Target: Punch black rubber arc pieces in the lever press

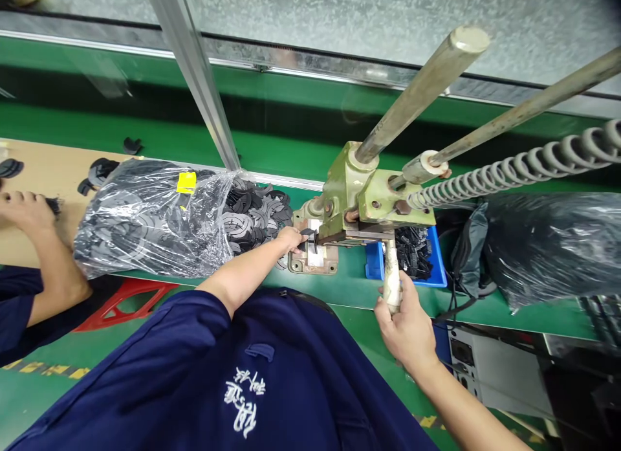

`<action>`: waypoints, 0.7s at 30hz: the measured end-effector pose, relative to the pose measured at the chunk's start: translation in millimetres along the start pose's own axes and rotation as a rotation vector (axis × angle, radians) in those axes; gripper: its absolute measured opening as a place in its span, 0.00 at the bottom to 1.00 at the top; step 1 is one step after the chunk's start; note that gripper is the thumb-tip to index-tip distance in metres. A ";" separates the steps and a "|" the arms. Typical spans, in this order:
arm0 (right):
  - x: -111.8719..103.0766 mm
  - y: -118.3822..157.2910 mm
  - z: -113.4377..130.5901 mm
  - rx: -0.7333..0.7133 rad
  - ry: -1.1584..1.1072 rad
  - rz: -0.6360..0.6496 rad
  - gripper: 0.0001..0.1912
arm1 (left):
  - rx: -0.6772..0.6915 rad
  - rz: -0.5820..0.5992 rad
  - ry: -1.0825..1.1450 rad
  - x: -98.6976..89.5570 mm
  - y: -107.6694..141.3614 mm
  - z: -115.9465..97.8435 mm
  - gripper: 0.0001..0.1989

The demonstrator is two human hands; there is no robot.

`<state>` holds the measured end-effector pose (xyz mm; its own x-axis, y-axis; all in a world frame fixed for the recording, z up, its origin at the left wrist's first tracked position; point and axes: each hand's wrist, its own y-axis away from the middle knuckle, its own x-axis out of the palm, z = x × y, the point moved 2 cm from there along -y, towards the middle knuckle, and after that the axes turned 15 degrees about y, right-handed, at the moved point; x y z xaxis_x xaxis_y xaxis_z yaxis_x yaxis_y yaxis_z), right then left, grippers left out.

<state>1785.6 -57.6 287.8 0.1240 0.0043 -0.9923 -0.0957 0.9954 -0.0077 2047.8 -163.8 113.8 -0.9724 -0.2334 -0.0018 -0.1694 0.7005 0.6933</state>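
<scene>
Left hand [290, 239] pinches black piece [308, 239] just right of it, at press [352, 195] jaw; right hand [402, 328] wraps lever handle [392, 284] below, nearer frame's lower right.

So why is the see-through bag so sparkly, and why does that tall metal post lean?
In the head view, light bounces off the clear plastic bag in white streaks; the metal post looks slanted because the view is stretched and bent toward its edges; nothing looks badly blurred.
</scene>
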 end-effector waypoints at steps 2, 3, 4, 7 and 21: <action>0.8 0.2 -0.9 0.001 0.008 0.002 0.33 | 0.011 0.008 -0.004 -1.6 -0.5 -2.1 0.14; 1.1 0.2 -1.3 0.003 0.015 0.003 0.33 | 0.020 0.010 -0.016 -2.1 -0.4 -3.2 0.14; 1.3 0.2 -1.7 0.004 0.023 0.006 0.34 | 0.034 0.013 -0.030 -2.4 0.1 -4.4 0.13; 0.9 0.1 -1.5 0.006 0.038 0.011 0.34 | 0.079 0.000 -0.094 -3.1 2.4 -7.4 0.13; 0.1 -0.8 2.2 0.022 0.029 0.031 0.33 | 0.016 -0.263 0.133 18.7 18.9 18.6 0.14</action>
<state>1787.9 -58.2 288.0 0.0923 0.0325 -0.9952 -0.0777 0.9967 0.0253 2023.4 -142.3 113.4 -0.8656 -0.4936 -0.0849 -0.4163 0.6149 0.6698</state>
